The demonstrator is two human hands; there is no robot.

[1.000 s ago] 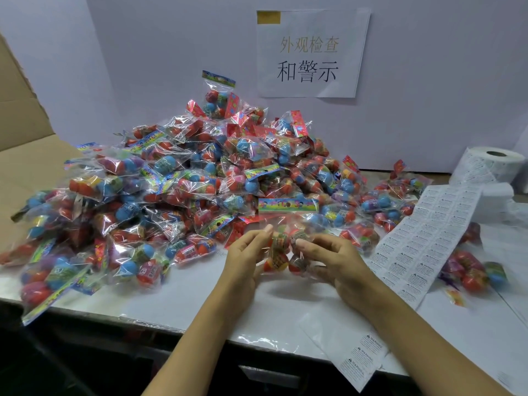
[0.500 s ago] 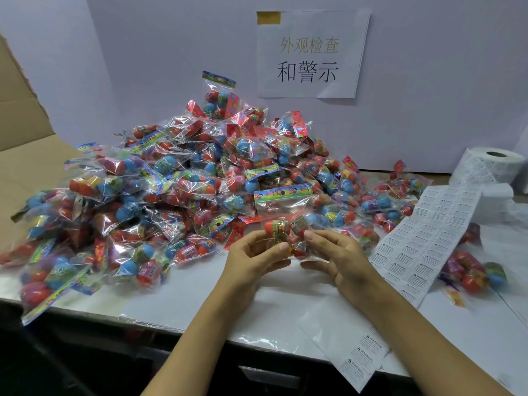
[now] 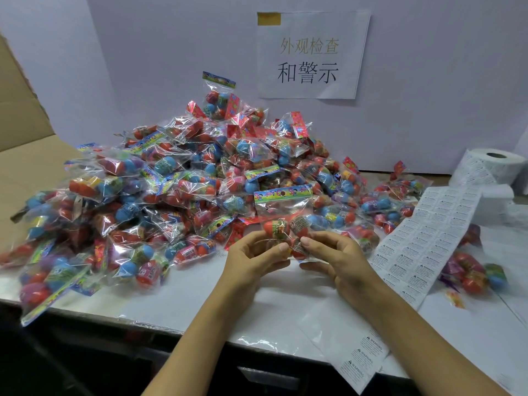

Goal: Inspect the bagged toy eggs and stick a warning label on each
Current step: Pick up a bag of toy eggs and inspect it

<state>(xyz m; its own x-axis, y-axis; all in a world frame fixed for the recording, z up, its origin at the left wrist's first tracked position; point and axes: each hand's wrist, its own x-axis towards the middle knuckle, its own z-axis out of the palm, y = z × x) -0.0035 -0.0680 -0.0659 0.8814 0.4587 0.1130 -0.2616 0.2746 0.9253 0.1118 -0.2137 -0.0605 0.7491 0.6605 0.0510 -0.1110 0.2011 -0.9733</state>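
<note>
A clear bag of toy eggs (image 3: 288, 221) with a colourful header card stands upright above the table front. My left hand (image 3: 254, 258) grips its lower left part, thumb against the eggs. My right hand (image 3: 335, 257) pinches its lower right part. A big pile of bagged toy eggs (image 3: 171, 190) covers the table behind and to the left. A long strip of white warning labels (image 3: 428, 238) runs from a label roll (image 3: 491, 164) at the right down over the table's front edge.
Another bag of eggs (image 3: 474, 272) lies to the right of the label strip. A cardboard box flap (image 3: 25, 132) rises at the far left. A paper sign (image 3: 310, 52) hangs on the white back wall. The white table (image 3: 200, 298) ends at a dark front edge.
Both hands lifted the bag from low near the table and turned it upright, so its header card now points up. The rest of the scene is unchanged.
</note>
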